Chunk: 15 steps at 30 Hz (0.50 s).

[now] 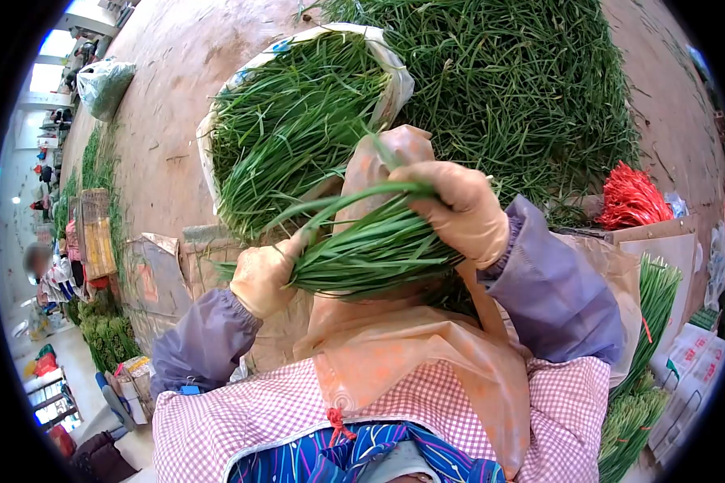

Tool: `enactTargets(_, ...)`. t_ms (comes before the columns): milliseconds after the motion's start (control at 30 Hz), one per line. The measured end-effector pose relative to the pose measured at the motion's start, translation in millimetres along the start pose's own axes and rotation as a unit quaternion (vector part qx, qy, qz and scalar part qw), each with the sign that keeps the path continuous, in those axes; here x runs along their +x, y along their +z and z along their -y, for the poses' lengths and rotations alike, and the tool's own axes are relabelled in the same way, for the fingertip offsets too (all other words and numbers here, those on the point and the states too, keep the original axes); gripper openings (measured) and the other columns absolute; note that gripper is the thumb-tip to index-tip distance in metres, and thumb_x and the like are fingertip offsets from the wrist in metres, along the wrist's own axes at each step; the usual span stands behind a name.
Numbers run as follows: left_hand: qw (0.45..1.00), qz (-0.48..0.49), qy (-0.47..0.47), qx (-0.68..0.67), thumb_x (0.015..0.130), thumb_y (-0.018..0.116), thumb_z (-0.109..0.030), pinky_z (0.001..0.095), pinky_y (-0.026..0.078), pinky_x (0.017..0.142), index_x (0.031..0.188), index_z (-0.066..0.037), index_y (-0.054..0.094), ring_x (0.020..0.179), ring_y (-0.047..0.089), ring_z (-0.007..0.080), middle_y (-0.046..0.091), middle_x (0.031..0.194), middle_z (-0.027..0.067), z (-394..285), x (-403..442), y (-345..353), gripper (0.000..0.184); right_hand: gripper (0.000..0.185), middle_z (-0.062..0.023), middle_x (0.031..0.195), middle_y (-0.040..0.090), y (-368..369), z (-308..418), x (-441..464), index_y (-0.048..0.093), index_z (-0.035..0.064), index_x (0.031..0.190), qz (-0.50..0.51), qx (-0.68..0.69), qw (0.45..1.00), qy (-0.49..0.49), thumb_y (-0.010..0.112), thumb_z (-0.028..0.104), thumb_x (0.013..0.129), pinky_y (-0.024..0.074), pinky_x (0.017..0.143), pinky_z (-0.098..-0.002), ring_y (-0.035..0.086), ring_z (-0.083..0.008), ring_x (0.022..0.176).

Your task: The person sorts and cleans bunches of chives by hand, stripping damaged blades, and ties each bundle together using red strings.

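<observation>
A bunch of long green leafy stalks [379,253] lies across my lap, over an orange plastic apron [395,330]. My left hand [264,278], in a pale glove, is closed round the left end of the bunch. On the right side my right hand [459,211], gloved too, is raised over the bunch with its fingers pinched on a few green blades that arch to the left. Just beyond my hands stands a white sack [400,80] filled with the same green stalks.
A large heap of green stalks [507,88] covers the floor ahead. Red ties [632,197] lie at the right, above tied bundles [656,298]. A tied plastic bag [105,88] sits far left. Another person [39,262] is at the left edge, near a crate [97,233].
</observation>
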<state>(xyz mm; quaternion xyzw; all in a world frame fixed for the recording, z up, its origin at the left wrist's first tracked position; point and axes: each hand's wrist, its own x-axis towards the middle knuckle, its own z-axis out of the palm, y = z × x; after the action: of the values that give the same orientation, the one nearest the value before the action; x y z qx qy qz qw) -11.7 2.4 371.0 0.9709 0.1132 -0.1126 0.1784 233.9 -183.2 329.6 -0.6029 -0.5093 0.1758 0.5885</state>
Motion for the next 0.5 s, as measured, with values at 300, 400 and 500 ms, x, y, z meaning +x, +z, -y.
enactTargets(300, 0.992, 0.040, -0.002, -0.116, 0.076, 0.068, -0.009, 0.0452, 0.054, 0.071, 0.145, -0.013, 0.034, 0.085, 0.066, 0.0404, 0.067, 0.099, 0.0207, 10, -7, 40, 0.078, 0.032, 0.0071, 0.056, 0.035, -104, 25, 2, 0.054, 0.0033, 0.125, -0.207, 0.476, 0.834, 0.186, 0.050, 0.021, 0.098, 0.0268, 0.040, -0.0193, 0.032, -0.0028, 0.043)
enactTargets(400, 0.988, 0.058, -0.031, -0.138, 0.077, 0.068, -0.006, 0.0431, 0.054, 0.073, 0.145, -0.010, 0.033, 0.088, 0.066, 0.0404, 0.067, 0.097, 0.0222, 13, -14, 53, 0.076, 0.035, 0.0050, 0.059, 0.036, -194, -9, -25, 0.053, 0.0019, 0.126, -0.228, 0.521, 0.819, 0.069, 0.053, 0.023, 0.098, 0.0273, 0.039, -0.0208, 0.034, -0.0042, 0.044)
enactTargets(500, 0.982, 0.071, -0.055, -0.164, 0.079, 0.070, -0.009, 0.0423, 0.054, 0.071, 0.144, -0.007, 0.033, 0.087, 0.066, 0.0399, 0.068, 0.094, 0.0227, 8, -18, 53, 0.075, 0.046, -0.0059, 0.082, 0.057, -235, -82, -64, 0.048, 0.0031, 0.134, -0.227, 0.064, 0.930, 0.282, 0.057, 0.023, 0.093, 0.0434, 0.054, -0.0284, 0.055, -0.0146, 0.064)
